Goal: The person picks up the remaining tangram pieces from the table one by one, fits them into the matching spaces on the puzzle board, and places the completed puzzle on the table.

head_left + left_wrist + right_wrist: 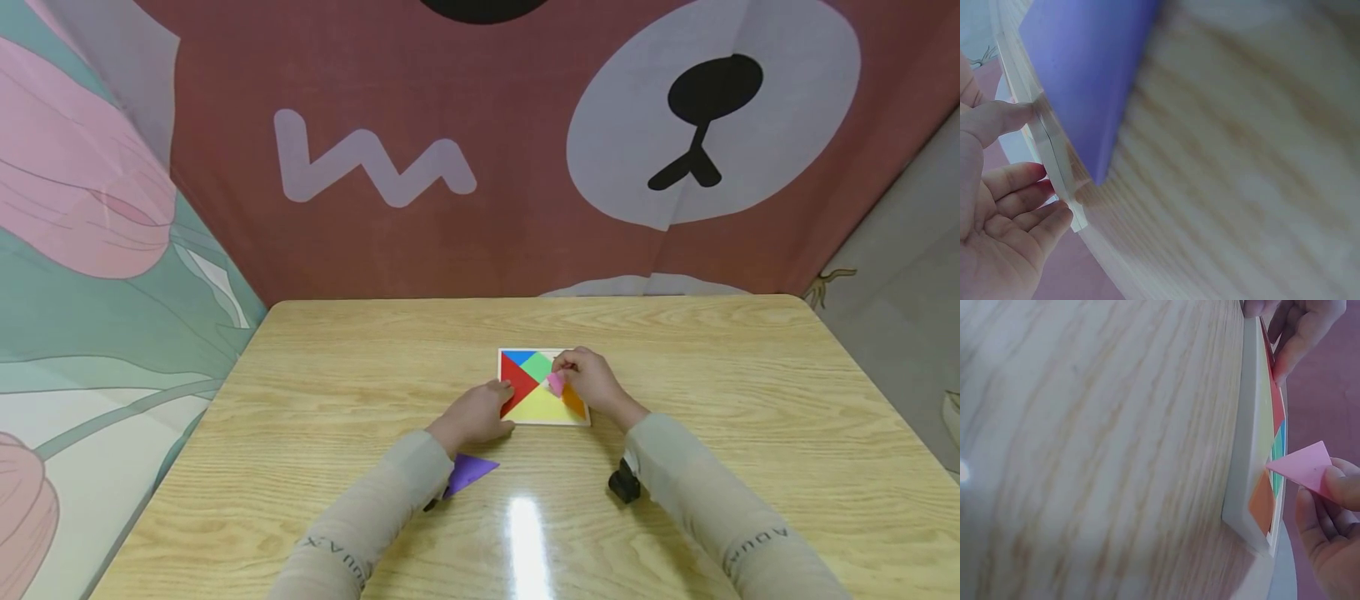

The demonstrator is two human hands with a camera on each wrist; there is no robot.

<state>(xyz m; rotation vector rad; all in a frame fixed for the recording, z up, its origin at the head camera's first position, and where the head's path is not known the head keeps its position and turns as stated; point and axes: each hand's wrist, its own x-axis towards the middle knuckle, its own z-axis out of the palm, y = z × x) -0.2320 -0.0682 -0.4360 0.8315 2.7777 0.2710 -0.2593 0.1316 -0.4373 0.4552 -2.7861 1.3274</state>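
A tangram board (546, 423) with a white frame lies on the table, holding red (517, 385), blue (517, 357), green (537, 367), yellow (542, 405) and orange (573, 402) pieces. My right hand (596, 385) pinches a pink triangle (1305, 467) between thumb and fingers, tilted just above the board. At the board's left edge, my left hand (474, 413) rests with its fingers over the red piece and its thumb at the near edge; the fingers look extended in the left wrist view. A purple triangle (471, 472) lies on the table by the left wrist.
The wooden table (360, 358) carries a bright light reflection in front of the board. A black device (624, 483) sits at the right wrist. Behind the table hangs a cloth (450, 242) with a cartoon print.
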